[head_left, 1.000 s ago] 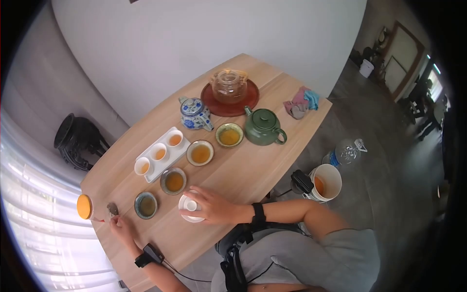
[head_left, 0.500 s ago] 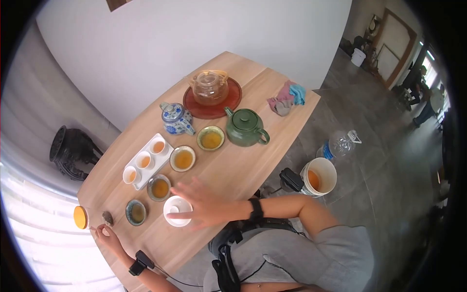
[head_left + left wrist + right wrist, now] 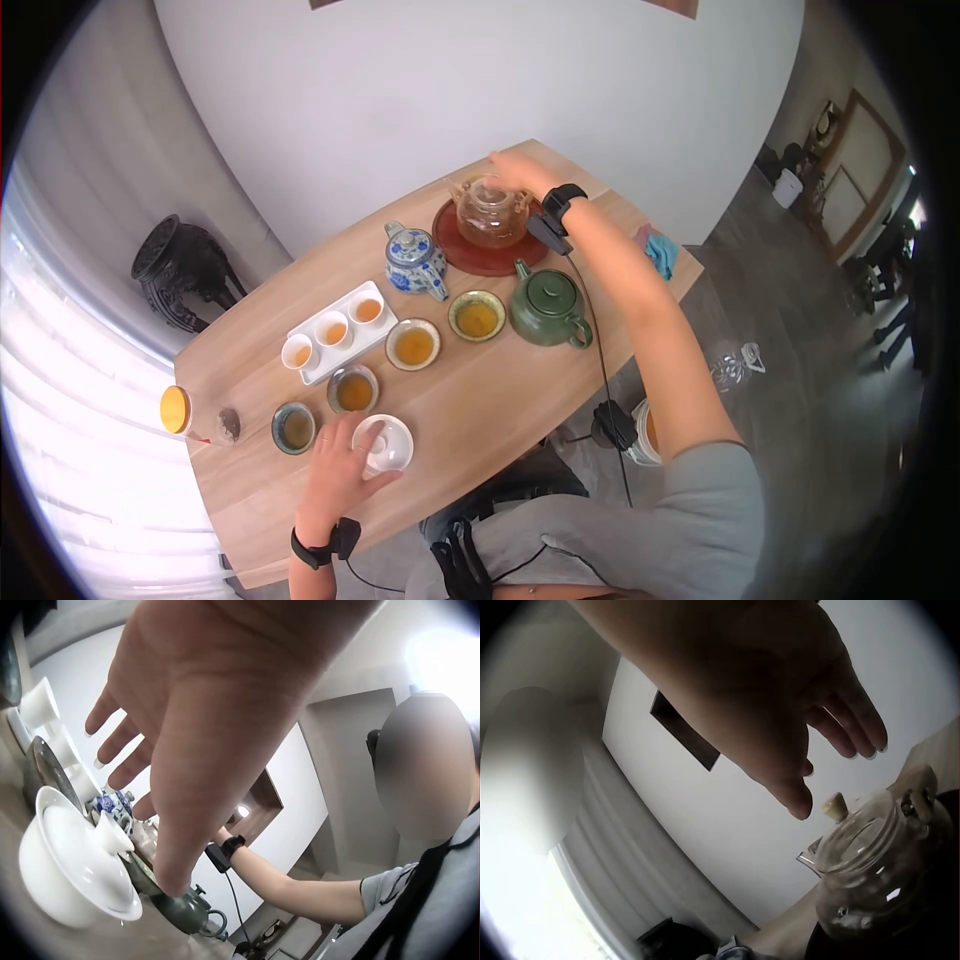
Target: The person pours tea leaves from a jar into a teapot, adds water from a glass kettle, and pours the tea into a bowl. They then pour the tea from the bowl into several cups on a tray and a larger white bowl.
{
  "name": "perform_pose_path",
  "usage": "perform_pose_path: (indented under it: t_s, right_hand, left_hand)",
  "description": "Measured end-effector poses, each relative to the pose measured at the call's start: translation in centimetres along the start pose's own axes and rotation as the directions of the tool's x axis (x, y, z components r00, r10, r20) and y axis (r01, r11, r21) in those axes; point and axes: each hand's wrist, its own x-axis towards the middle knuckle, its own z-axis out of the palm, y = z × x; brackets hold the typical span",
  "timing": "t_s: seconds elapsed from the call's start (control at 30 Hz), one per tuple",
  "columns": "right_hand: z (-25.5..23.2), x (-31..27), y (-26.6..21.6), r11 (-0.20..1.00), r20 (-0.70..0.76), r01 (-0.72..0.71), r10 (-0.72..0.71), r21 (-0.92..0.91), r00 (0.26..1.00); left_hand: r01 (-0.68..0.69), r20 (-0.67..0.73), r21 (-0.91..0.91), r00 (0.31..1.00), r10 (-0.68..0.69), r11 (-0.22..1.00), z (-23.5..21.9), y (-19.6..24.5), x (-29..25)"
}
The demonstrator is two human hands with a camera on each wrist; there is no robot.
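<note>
A white lidded gaiwan (image 3: 390, 446) stands near the table's front edge. My left hand (image 3: 338, 468) hovers beside and over it with fingers spread; in the left wrist view the gaiwan (image 3: 60, 870) sits below the palm, its lid on. At the far end, my right hand (image 3: 518, 172) is over the clear glass teapot (image 3: 488, 222), which stands on a round red-brown tray (image 3: 462, 262). In the right wrist view the fingers hang loosely above the teapot (image 3: 862, 892), a gap showing between them and its lid knob (image 3: 835, 807).
A blue-and-white teapot (image 3: 412, 262) and a green teapot (image 3: 548, 305) stand mid-table. Several tea bowls form a row beside a white tray (image 3: 318, 368) with three white cups. A yellow-lidded jar (image 3: 175, 409) and a small brown lump (image 3: 229, 425) lie left; a blue cloth (image 3: 660, 256) lies right.
My right hand has left the gaiwan and reached to the glass teapot at the far end. My left hand has moved from beside the brown lump to the gaiwan.
</note>
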Motion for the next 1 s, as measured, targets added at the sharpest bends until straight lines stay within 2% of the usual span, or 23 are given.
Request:
perform_pose_path:
  t_s: [0.07, 0.1, 0.2, 0.23, 0.3, 0.33, 0.4, 0.43, 0.5, 0.57, 0.63, 0.8, 0.83, 0.9, 0.97, 1.0]
  right_hand:
    - [1.6, 1.4, 0.7, 1.0, 0.149, -0.019, 0.016, 0.019, 0.989]
    - [2.0, 1.8, 0.8, 1.0, 0.149, -0.012, 0.009, 0.022, 0.989]
    - [2.9, 1.7, 1.0, 0.991, -0.044, 0.031, -0.025, 0.13, 0.999]
    - [2.6, 1.4, 1.1, 0.991, -0.04, 0.022, -0.017, 0.134, 0.999]
    - [0.7, 0.9, 1.5, 0.937, -0.281, 0.033, 0.071, 0.348, 0.957]
    - [-0.6, -0.1, 1.8, 0.937, -0.273, 0.014, 0.087, 0.349, 0.958]
    - [-3.3, -2.5, 3.2, 0.86, -0.275, -0.022, 0.188, 0.51, 0.943]
    - [-3.9, -4.0, 4.3, 0.862, -0.266, -0.04, 0.2, 0.506, 0.943]
    - [-5.1, -7.4, 6.6, 0.93, 0.044, -0.203, 0.199, 0.306, 0.979]
    - [-2.3, -9.6, 10.2, 0.938, 0.325, -0.289, 0.217, 0.193, 0.92]
    - [0.0, -12.9, 11.1, 0.899, 0.392, -0.357, 0.241, 0.255, 0.888]
    - [4.3, -16.3, 11.2, 0.884, 0.389, -0.392, 0.277, 0.255, 0.879]
    - [4.1, -16.8, 10.6, 0.892, 0.312, -0.356, 0.266, 0.279, 0.912]
    - [4.8, -16.9, 11.8, 0.974, 0.186, -0.153, 0.122, 0.168, 0.975]
    - [4.1, -16.6, 10.8, 1.0, -0.066, -0.001, 0.0, -0.021, 0.998]
    - [1.2, -15.6, 6.9, 0.978, 0.024, -0.102, 0.099, 0.179, 0.995]
  left_hand:
    - [-0.015, 0.088, 0.092, 0.996, 0.006, 0.996, 0.4, 0.3, 0.1]
    - [-0.011, 0.102, 0.104, 0.995, 0.001, 0.994, 0.7, 0.2, 0.0]
    - [-0.002, 0.133, 0.114, 0.991, -0.014, 0.994, 1.4, 0.0, -0.2]
    - [-0.006, 0.143, 0.113, 0.99, -0.01, 0.994, 1.4, 0.0, -0.2]
    - [0.002, 0.145, 0.126, 0.989, -0.021, 0.992, 1.5, 0.1, 0.0]
    - [-0.009, 0.159, 0.12, 0.987, -0.01, 0.993, 1.6, 0.1, 0.0]
    - [0.026, 0.173, 0.152, 0.984, -0.053, 0.988, 1.7, 0.3, 0.2]
    - [0.017, 0.185, 0.14, 0.982, -0.042, 0.99, 1.8, 0.3, 0.2]
    - [0.025, 0.18, 0.135, 0.982, -0.049, 0.991, 1.8, 0.4, 0.2]
    - [0.01, 0.181, 0.138, 0.983, -0.035, 0.99, 1.8, 0.7, 0.4]
    - [-0.012, 0.175, 0.154, 0.984, -0.016, 0.988, 1.8, 1.0, 0.7]
    - [-0.049, 0.175, 0.163, 0.984, 0.02, 0.985, 2.0, 1.0, 1.3]
    - [-0.052, 0.172, 0.175, 0.985, 0.021, 0.983, 2.0, 1.1, 1.4]
    - [-0.04, 0.19, 0.187, 0.982, 0.004, 0.982, 1.9, 1.4, 1.6]
    - [-0.057, 0.204, 0.214, 0.979, 0.013, 0.975, 1.7, 1.3, 1.6]
    - [0.0, 0.189, 0.242, 0.981, -0.046, 0.97, 1.8, 1.2, 1.5]
